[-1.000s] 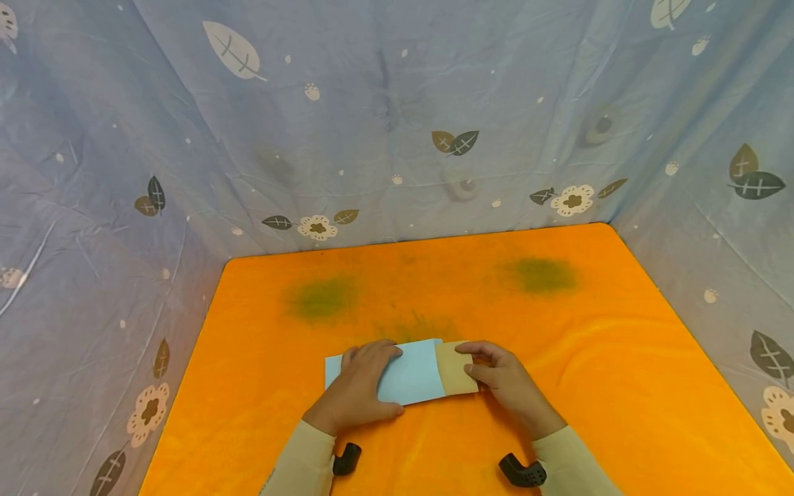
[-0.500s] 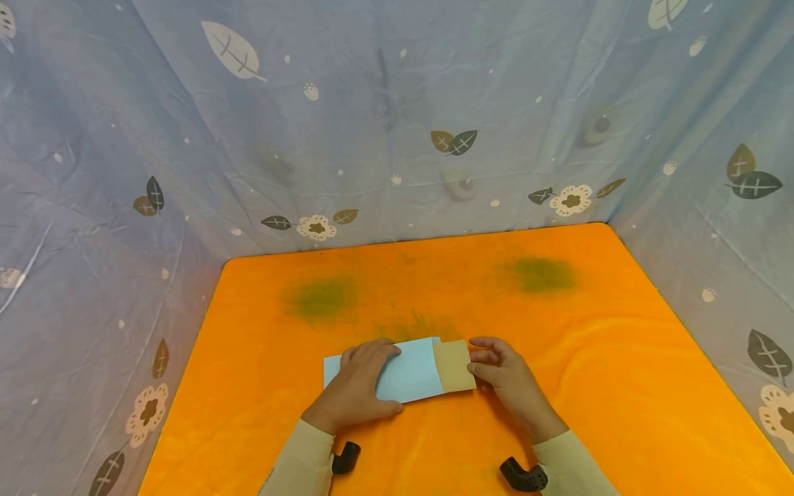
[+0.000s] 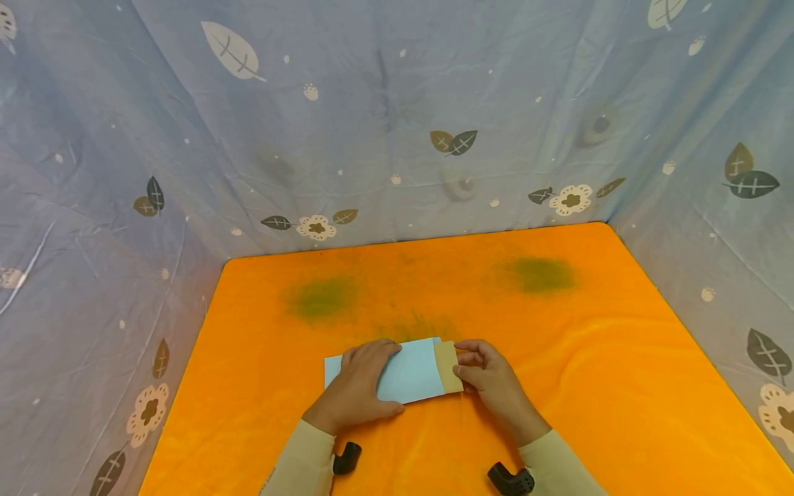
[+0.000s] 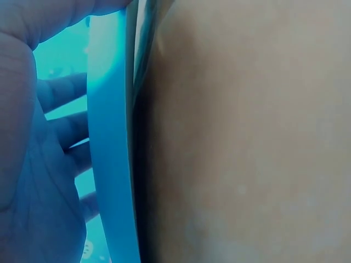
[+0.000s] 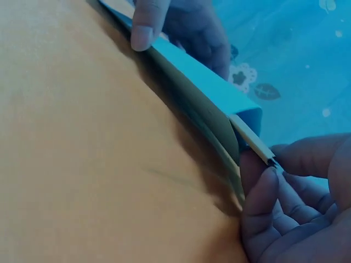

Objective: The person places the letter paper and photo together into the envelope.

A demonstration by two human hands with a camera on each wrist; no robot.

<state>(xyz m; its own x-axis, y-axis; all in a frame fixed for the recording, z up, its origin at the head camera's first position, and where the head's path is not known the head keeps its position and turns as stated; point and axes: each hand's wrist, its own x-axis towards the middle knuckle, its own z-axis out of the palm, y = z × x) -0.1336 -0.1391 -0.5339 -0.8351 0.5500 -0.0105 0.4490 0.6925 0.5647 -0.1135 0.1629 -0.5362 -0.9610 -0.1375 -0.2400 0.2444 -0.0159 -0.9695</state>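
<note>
A flat light-blue paper sleeve (image 3: 412,372) lies near the front of the orange cloth in the head view. My left hand (image 3: 360,386) spans its left part and grips it, thumb on the near edge and fingers over the far edge. Out of the sleeve's right end sticks a short length of a tan card insert (image 3: 448,365). My right hand (image 3: 493,382) has its thumb and curled fingers on the insert's outer end. The right wrist view shows the insert's thin end (image 5: 255,139) beside the sleeve's mouth. Most of the insert is hidden inside.
An orange cloth (image 3: 446,282) with dark green smudges covers the table. Patterned grey-blue curtains (image 3: 372,103) enclose the back and both sides. A black curved fitting (image 3: 347,458) sits at the left wrist, another (image 3: 511,479) at the right.
The right hand first eased off the insert's top to its outer end, then moved left. Less of the insert now shows outside the sleeve. The left hand and sleeve have stayed in place.
</note>
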